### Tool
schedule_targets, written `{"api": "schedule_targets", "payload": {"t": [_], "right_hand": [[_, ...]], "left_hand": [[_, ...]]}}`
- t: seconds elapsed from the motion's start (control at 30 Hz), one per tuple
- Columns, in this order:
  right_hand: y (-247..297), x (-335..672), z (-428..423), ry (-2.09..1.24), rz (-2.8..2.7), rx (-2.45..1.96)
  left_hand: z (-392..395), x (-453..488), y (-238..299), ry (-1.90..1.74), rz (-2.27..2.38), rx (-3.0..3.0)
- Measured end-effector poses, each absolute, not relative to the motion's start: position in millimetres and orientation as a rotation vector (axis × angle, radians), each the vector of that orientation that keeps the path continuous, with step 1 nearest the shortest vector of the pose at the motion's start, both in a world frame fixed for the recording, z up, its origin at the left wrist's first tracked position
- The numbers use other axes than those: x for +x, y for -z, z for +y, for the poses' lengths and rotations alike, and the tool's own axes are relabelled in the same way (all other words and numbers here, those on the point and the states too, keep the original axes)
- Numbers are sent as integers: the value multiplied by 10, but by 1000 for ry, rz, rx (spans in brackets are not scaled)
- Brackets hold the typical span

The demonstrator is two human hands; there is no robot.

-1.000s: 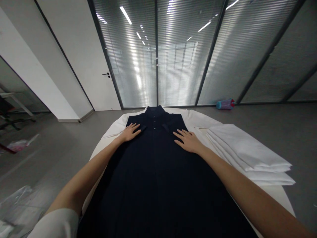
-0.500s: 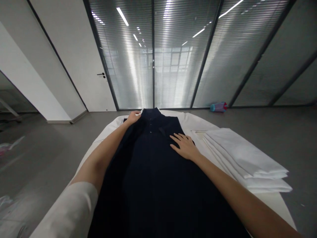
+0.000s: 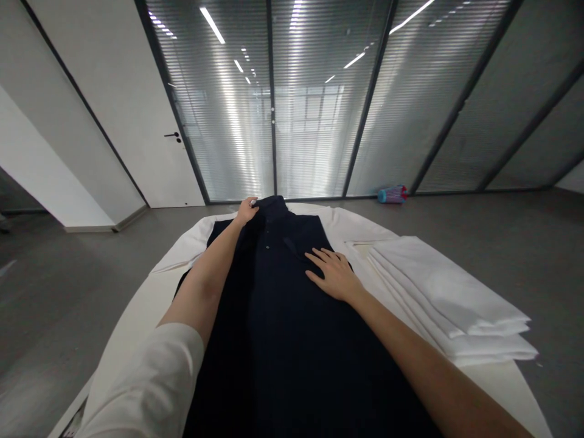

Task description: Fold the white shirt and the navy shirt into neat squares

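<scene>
A dark navy buttoned garment [image 3: 283, 328] lies flat along a white-covered table [image 3: 137, 304], collar at the far end. My left hand [image 3: 247, 210] reaches to the far left of the collar, its fingers curled on the collar's edge. My right hand [image 3: 331, 274] lies flat and open on the garment's right chest, fingers spread, pressing the cloth down. My left arm crosses over the garment's left side.
A stack of folded white cloths [image 3: 451, 304] sits on the table's right side. A blue and pink bottle-like object [image 3: 392, 194] lies on the grey floor by the glass partition with blinds. A white door [image 3: 159, 121] stands at the back left.
My left hand moved from the garment's left chest up to the collar and closed on it. My right hand stayed flat on the right chest. The view shifted right.
</scene>
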State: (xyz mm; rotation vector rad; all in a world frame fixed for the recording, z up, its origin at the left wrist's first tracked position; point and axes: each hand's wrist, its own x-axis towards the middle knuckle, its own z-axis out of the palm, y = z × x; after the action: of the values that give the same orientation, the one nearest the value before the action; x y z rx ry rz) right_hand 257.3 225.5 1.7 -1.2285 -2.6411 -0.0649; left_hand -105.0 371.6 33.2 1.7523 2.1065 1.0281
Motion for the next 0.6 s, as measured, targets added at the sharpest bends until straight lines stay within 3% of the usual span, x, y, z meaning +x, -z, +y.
{"api": "schedule_targets", "payload": {"t": [0.3,0.6], "right_hand": [[-22,2574,2257,14,-2632,-1239],[-25,2571,2252,19,-2630,-1242]], "left_hand": [[3208,-1071,-211,-782,2105,2159],[3414,-331,-216,-728,2033,2311]]}}
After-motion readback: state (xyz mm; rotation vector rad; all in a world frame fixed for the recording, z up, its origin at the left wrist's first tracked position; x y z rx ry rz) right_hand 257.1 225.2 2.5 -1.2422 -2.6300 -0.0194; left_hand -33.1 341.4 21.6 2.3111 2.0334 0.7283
